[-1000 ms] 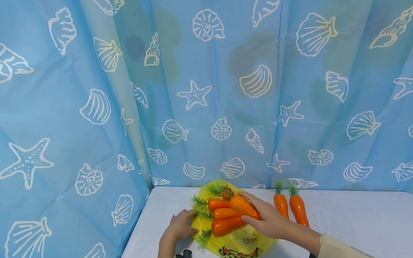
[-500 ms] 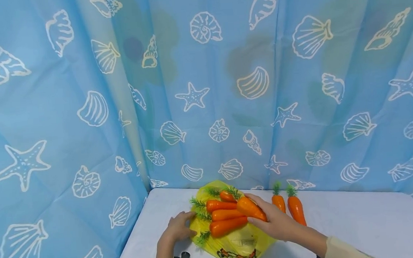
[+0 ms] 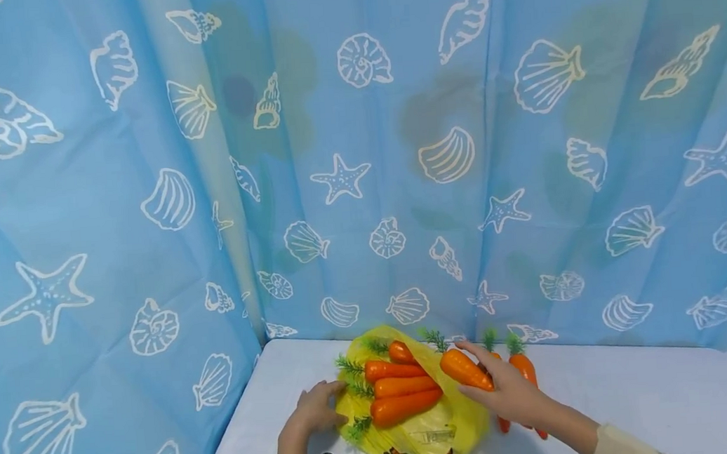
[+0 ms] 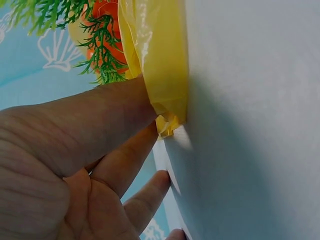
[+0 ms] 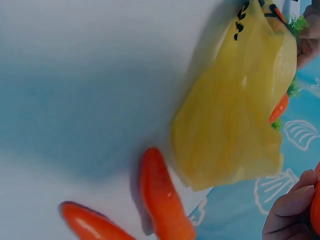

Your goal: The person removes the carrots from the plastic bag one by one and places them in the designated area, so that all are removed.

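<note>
A yellow plastic bag (image 3: 462,424) lies on the white table, with several orange carrots (image 3: 404,407) in its opening. Their green tops point left, and the bag's edge hides some of the tips. At the bag's left side my left hand (image 3: 316,407) holds its edge; in the left wrist view the thumb and a finger meet at the yellow plastic (image 4: 167,90), the tips partly hidden. My right hand (image 3: 508,389) grips another carrot (image 3: 465,370) just right of the bag opening. In the right wrist view only part of that carrot (image 5: 316,210) shows.
Two carrots (image 3: 525,367) lie on the table (image 3: 641,397) beyond my right hand, partly covered by it. A blue curtain (image 3: 354,270) with white shell prints hangs behind the table and along its left side.
My right hand has moved right with its carrot, away from the other carrots. The bag's right edge now stands up between them. The left hand has stayed in place.
</note>
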Demonstrator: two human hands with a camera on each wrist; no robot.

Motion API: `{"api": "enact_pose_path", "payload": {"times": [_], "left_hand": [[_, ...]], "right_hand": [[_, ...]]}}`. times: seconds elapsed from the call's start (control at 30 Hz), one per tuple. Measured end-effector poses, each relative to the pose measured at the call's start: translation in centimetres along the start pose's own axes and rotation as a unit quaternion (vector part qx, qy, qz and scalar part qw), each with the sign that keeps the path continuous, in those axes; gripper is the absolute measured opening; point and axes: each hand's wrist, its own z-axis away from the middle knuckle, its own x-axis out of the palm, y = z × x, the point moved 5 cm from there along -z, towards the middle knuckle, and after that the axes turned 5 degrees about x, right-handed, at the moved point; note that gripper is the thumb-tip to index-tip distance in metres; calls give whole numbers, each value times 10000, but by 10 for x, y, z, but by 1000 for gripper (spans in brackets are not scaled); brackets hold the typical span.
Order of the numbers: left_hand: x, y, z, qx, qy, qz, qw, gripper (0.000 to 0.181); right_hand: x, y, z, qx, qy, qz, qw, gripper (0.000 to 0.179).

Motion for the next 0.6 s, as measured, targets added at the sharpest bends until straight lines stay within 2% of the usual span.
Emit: {"api": "enact_pose_path", "payload": {"times": [0.1, 0.27, 0.37, 0.6], "left_hand": [[0, -2, 1, 10, -10, -12, 10000, 57], [-1, 0, 0, 2, 86, -7, 10000, 57], [-1, 1, 0, -55, 90, 15, 9999, 58], [1, 0, 2, 33, 28, -122, 9999, 58]], "right_hand": [[-2, 6, 0, 174, -34, -91, 9998, 71], [-12, 14, 2, 441, 160, -163, 9988, 70], [-18, 20, 3, 632, 341, -66, 9974, 71], [-26, 39, 7, 1120, 580, 211, 9918, 72]]}}
